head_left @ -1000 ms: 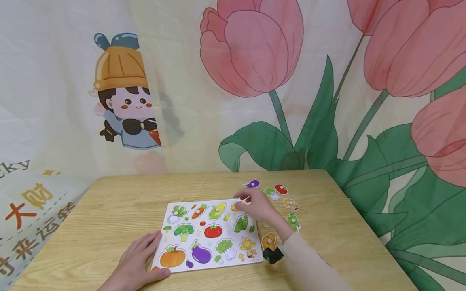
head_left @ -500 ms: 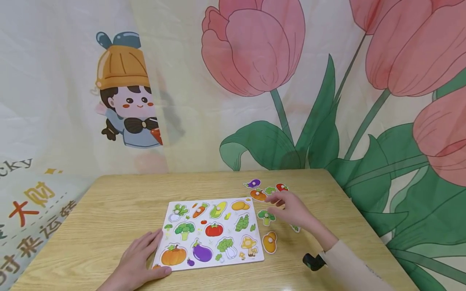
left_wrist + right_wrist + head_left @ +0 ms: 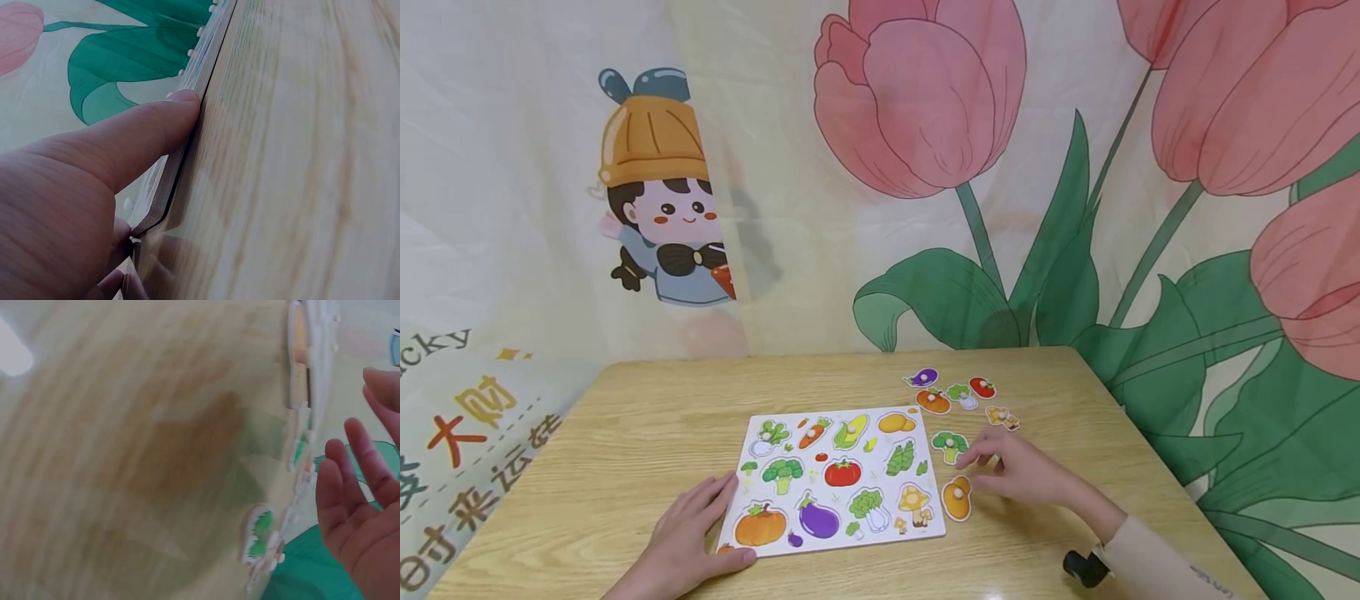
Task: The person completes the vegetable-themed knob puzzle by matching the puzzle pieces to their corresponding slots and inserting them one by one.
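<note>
A white vegetable puzzle board [image 3: 831, 483] lies flat on the table. My left hand [image 3: 688, 533] rests at its front left corner, thumb on the front edge and fingers along the left side. In the left wrist view the thumb [image 3: 144, 128] touches the board's rim. My right hand [image 3: 1022, 471] hovers right of the board, fingers slightly bent, near the broccoli piece [image 3: 950, 447] and the yellow-orange oval piece [image 3: 957, 498]. Nothing shows between its fingers in the right wrist view. A green knobbed piece [image 3: 259, 532] lies near this hand there; in the head view the hand hides it.
Beyond the board's right end lie loose knobbed pieces: eggplant [image 3: 922, 377], pumpkin [image 3: 933, 402], bok choy [image 3: 962, 396], tomato [image 3: 982, 387] and mushroom [image 3: 1002, 417]. Knobbed radish [image 3: 771, 437], carrot [image 3: 812, 434] and corn [image 3: 851, 432] pieces sit in the board. A printed curtain hangs behind the table.
My right hand has moved from over the board's back right corner to the right, then nearer me, passing over the loose pieces. The left hand has stayed at the board's corner.
</note>
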`<state>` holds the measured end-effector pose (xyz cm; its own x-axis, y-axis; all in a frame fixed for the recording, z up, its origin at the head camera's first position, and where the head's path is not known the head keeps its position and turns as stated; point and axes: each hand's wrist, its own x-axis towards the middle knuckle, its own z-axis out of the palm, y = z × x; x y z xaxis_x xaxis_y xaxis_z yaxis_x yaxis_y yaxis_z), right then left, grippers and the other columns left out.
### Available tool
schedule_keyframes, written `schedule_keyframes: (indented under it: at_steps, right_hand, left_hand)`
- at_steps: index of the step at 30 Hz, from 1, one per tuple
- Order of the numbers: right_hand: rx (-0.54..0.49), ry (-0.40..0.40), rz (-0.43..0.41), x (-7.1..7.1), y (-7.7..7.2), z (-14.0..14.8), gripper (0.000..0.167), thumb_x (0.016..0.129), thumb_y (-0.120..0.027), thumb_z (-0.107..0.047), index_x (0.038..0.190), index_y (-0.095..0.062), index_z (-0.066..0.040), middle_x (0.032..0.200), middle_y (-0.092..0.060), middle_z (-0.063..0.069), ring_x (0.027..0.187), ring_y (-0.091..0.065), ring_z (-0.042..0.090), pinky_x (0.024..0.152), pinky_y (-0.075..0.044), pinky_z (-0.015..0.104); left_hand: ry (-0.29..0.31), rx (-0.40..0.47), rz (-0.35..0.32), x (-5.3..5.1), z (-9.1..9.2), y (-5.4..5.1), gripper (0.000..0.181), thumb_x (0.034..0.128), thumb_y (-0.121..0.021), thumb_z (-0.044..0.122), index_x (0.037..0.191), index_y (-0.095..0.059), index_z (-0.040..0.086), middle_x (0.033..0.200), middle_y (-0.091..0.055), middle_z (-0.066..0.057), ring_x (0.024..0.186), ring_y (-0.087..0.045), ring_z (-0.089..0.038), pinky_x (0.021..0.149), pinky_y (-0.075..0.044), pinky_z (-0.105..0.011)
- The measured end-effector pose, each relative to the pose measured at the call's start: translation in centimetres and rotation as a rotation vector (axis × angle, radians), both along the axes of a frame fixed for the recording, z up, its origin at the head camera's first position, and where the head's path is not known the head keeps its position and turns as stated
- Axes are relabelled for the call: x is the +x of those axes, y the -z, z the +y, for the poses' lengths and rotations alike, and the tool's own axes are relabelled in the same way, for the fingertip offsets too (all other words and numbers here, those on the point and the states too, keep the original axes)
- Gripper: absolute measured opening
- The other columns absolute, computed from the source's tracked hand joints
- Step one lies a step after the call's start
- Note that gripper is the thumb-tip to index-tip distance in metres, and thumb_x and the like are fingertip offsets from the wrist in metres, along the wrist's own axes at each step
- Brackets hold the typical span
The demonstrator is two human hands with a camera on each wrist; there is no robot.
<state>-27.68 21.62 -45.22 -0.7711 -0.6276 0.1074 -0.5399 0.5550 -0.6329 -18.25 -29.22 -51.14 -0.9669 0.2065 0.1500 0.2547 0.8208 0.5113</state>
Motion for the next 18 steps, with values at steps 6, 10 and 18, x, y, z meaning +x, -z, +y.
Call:
schedule_keyframes:
  at_steps: [6, 10, 18]
  right_hand:
    - [0.035, -0.046, -0.028, 0.2, 0.9, -0.3, 0.017, 0.096, -0.081, -0.019, 0.111, -0.081, -0.027, 0.111, -0.067, -0.007, 0.101, -0.059, 0.024, 0.077, -0.055, 0.029]
    - [0.082, -0.029, -0.067, 0.3, 1.1, -0.6, 0.015, 0.097, -0.08, -0.022, 0.108, -0.081, -0.031, 0.112, -0.065, -0.01, 0.101, -0.058, 0.022, 0.079, -0.053, 0.028]
    - [0.1, -0.01, -0.074, 0.1, 1.7, -0.9, 0.014, 0.098, -0.079, -0.021, 0.106, -0.081, -0.032, 0.107, -0.063, -0.006, 0.097, -0.057, 0.019, 0.08, -0.051, 0.026]
  left_hand:
    - [-0.002, -0.012, -0.007, 0.0, 0.0, 0.0, 0.111, 0.077, -0.087, 0.06, 0.16, -0.044, 0.0, 0.164, -0.041, -0.023, 0.15, -0.029, -0.05, 0.116, -0.022, -0.073]
    - [-0.002, -0.023, -0.005, 0.0, 0.0, -0.1, 0.11, 0.0773, -0.087, 0.059, 0.16, -0.044, 0.0, 0.163, -0.042, -0.023, 0.149, -0.031, -0.05, 0.115, -0.024, -0.073]
    - [-0.016, -0.021, -0.052, -0.1, 0.0, -0.1, 0.113, 0.0772, -0.086, 0.063, 0.161, -0.042, 0.002, 0.165, -0.04, -0.023, 0.151, -0.028, -0.05, 0.115, -0.022, -0.074]
